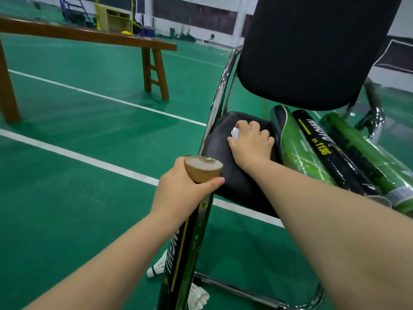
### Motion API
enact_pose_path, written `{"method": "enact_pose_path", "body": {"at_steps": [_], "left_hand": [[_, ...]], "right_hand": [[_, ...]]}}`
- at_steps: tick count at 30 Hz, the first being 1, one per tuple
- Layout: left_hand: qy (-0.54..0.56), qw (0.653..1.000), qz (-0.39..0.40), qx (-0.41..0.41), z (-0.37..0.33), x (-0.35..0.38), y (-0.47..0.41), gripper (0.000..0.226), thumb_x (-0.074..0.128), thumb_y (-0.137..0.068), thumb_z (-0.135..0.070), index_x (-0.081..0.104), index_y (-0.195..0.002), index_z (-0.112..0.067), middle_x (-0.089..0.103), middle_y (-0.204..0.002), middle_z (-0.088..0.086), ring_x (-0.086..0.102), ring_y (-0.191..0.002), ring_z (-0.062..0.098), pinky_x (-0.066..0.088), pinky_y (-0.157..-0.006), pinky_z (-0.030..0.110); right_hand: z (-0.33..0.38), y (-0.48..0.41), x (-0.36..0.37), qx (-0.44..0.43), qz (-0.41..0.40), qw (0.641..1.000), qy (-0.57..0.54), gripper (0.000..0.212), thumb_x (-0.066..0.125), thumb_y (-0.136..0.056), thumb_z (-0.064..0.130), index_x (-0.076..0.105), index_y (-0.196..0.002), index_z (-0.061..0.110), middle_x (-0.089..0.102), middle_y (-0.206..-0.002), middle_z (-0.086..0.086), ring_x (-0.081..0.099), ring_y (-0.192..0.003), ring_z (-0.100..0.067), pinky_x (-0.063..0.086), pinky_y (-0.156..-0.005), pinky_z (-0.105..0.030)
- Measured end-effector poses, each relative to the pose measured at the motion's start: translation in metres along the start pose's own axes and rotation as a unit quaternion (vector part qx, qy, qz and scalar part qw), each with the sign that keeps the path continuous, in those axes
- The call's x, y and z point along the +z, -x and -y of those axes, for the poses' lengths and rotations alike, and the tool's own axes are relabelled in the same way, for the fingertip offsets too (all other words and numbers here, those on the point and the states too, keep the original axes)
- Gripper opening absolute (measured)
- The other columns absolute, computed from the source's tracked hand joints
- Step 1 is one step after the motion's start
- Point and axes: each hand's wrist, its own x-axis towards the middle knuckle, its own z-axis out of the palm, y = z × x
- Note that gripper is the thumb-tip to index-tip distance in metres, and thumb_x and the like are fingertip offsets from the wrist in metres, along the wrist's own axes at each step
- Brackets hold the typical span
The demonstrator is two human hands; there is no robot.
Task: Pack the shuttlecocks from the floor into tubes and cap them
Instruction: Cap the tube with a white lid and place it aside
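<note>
Left hand [178, 189] gripping glossy black cylindrical tube [185, 247] – brown cardboard rim, right hand [251, 142] closed on something white [235, 132] on padded chair seat [237, 184]

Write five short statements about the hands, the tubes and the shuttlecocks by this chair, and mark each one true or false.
1. The left hand grips an open tube near its top end. True.
2. The right hand rests on the floor. False: it is on the chair seat, closed around a small white thing.
3. Three tubes lie side by side on the chair seat. True.
4. The held tube already has its cap on. False: its top end is open.
5. No shuttlecocks are left on the floor. False: at least two shuttlecocks lie by the chair's base.
</note>
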Motion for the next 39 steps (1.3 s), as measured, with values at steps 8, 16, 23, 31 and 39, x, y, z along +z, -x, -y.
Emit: {"method": "enact_pose_path", "body": {"at_steps": [8, 16, 23, 31, 39], "left_hand": [[0.014, 0.999, 0.027, 0.035, -0.018, -0.008, 0.025, 0.05, 0.075, -0.061, -0.052, 0.045, -0.097, -0.033, 0.053, -0.085, -0.022, 0.051, -0.084, 0.006, 0.04, -0.063, 0.017], [0.047, 0.993, 0.065, 0.091, -0.055, -0.023, 0.066, 0.041, 0.071, -0.062, -0.039, 0.046, -0.093, -0.033, 0.053, -0.074, -0.019, 0.048, -0.066, -0.01, 0.039, -0.055, 0.004], [0.087, 0.982, 0.105, 0.128, -0.084, -0.029, 0.112, 0.042, 0.073, -0.059, -0.045, 0.044, -0.089, -0.04, 0.058, -0.078, -0.022, 0.054, -0.074, -0.014, 0.041, -0.057, 0.006], [0.068, 0.971, 0.115, 0.196, -0.09, -0.027, 0.152, 0.085, 0.065, -0.057, -0.046, 0.01, -0.115, -0.075, 0.064, -0.098, -0.018, 0.062, -0.085, 0.002, 0.052, -0.072, 0.022], [0.117, 0.955, 0.167, 0.216, -0.102, -0.011, 0.179, 0.062, 0.061, -0.051, -0.059, 0.035, -0.107, -0.059, 0.054, -0.104, -0.035, 0.058, -0.087, -0.009, 0.044, -0.064, 0.007]], "right_hand": [[0.023, 0.066, -0.056, -0.022, -0.108, 0.903, -0.415, 0.036, 0.066, -0.082, 0.04, 0.044, -0.102, 0.021, 0.038, -0.107, 0.001, 0.043, -0.088, -0.009, 0.037, -0.082, -0.018], [0.011, 0.158, -0.115, -0.046, -0.086, 0.845, -0.526, 0.034, 0.061, -0.065, 0.051, 0.039, -0.06, 0.025, 0.054, -0.103, 0.007, 0.051, -0.097, 0.0, 0.035, -0.078, -0.007], [-0.019, 0.198, -0.165, -0.051, -0.048, 0.857, -0.51, 0.028, 0.059, -0.064, 0.055, 0.042, -0.06, 0.033, 0.058, -0.108, 0.024, 0.05, -0.11, 0.006, 0.039, -0.084, -0.009], [-0.045, 0.231, -0.188, -0.149, -0.038, 0.906, -0.395, 0.021, 0.053, -0.075, 0.051, 0.051, -0.092, 0.039, 0.05, -0.113, 0.031, 0.045, -0.12, 0.001, 0.038, -0.095, -0.017], [-0.087, 0.243, -0.23, -0.21, 0.14, 0.933, -0.256, 0.07, 0.051, -0.062, 0.072, 0.024, -0.125, 0.062, 0.023, -0.145, 0.032, 0.018, -0.133, 0.016, 0.018, -0.107, -0.009]]}}
